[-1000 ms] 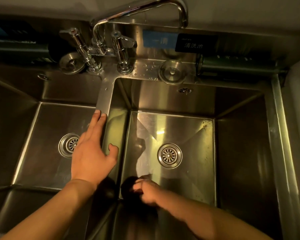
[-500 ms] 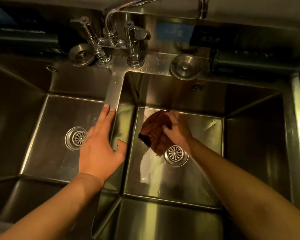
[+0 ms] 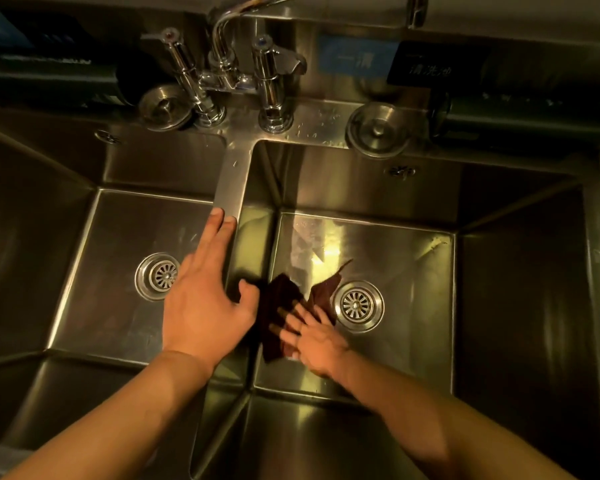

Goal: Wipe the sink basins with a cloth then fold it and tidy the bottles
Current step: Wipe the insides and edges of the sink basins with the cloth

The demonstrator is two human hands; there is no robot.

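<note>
A dark brown cloth (image 3: 280, 299) lies on the floor of the right basin (image 3: 406, 258), just left of its drain (image 3: 356, 305). My right hand (image 3: 314, 336) presses on the cloth with fingers spread flat. My left hand (image 3: 203, 299) rests open on the steel divider (image 3: 231, 188) between the two basins, fingers pointing away from me. The left basin (image 3: 118, 237) holds nothing but its drain (image 3: 159, 276). Dark bottles lie on the back ledge at left (image 3: 66, 74) and at right (image 3: 520, 112).
A chrome faucet (image 3: 229, 74) with two tap handles rises behind the divider. Two round drain stoppers sit on the back ledge at left (image 3: 165, 107) and at right (image 3: 378, 128). A blue label and a black label are fixed to the backsplash.
My right hand has dragged the cloth from the far part of the right basin floor back toward me and to the left, past the drain. My left hand has stayed on the divider.
</note>
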